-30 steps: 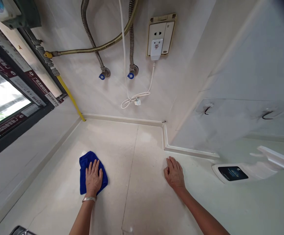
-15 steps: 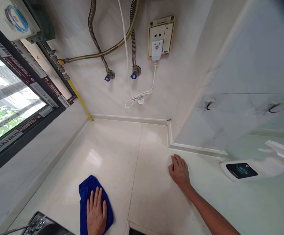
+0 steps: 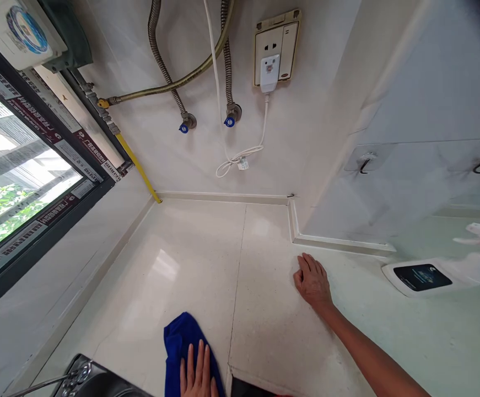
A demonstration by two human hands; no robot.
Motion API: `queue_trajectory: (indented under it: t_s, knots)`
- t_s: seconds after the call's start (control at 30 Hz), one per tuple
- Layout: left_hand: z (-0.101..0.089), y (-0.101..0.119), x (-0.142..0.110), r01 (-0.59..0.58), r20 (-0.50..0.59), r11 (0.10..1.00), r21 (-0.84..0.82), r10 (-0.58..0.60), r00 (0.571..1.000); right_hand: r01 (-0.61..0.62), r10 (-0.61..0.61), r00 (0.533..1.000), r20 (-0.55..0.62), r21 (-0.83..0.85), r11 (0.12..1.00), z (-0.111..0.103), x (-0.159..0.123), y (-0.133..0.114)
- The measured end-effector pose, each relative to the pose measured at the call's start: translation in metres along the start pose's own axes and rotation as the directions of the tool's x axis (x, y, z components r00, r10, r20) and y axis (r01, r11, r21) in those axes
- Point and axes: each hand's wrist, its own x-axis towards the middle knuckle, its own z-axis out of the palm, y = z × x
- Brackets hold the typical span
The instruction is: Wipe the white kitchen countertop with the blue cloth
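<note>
My left hand [image 3: 198, 372] lies flat with its fingers stretched out on a blue cloth [image 3: 177, 344], pressing it to the pale countertop [image 3: 206, 264]. The lower part of this hand and of the cloth is cut off by the bottom of the head view. On the counter to the right of the seam, my right hand [image 3: 314, 280] rests with its fingers curled in and together, and I see nothing in them. A white bottle with a dark label [image 3: 421, 277] lies on the counter beyond my right arm.
A metal sink [image 3: 99, 380] sits at the lower left, and a dark opening [image 3: 248, 386] shows at the front edge. Along the back wall are a socket with a white plug [image 3: 270, 74], hoses and valves [image 3: 232, 117]. A window frame [image 3: 58, 182] borders the left, clear hooks [image 3: 366, 163] the right.
My left hand and the blue cloth have slid right and nearer the front edge. My right hand stays at about the same spot on the counter. The camera view has shifted slightly.
</note>
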Motion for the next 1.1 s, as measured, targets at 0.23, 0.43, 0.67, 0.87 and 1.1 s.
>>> queue_trajectory:
  t_s: [0.23, 0.43, 0.67, 0.87, 1.1]
  knots:
    - [-0.013, 0.043, 0.029, -0.171, 0.077, 0.984, 0.054, 0.167, 0.983, 0.001, -0.002, 1.000, 0.013, 0.036, 0.999, -0.002, -0.002, 0.001]
    - [-0.011, 0.076, 0.072, -0.346, 0.143, 0.934, -0.087, 0.356, 0.924, 0.002, -0.002, 1.000, 0.024, 0.012, 1.000, -0.008, 0.001, -0.001]
    - [-0.008, 0.107, 0.100, -0.433, 0.203, 0.861, -0.266, 0.490, 0.848, -0.022, 0.021, 0.998, 0.055, 0.001, 1.000, -0.010, 0.003, 0.001]
    - [-0.010, 0.139, 0.129, -0.534, 0.144, 0.735, -0.418, 0.634, 0.760, -0.010, 0.011, 0.999, 0.049, -0.011, 1.000, -0.011, 0.003, 0.001]
    - [0.015, 0.157, 0.164, -0.535, 0.108, 0.700, -0.474, 0.649, 0.753, 0.013, -0.011, 0.997, 0.077, -0.025, 1.000, -0.009, 0.001, 0.002]
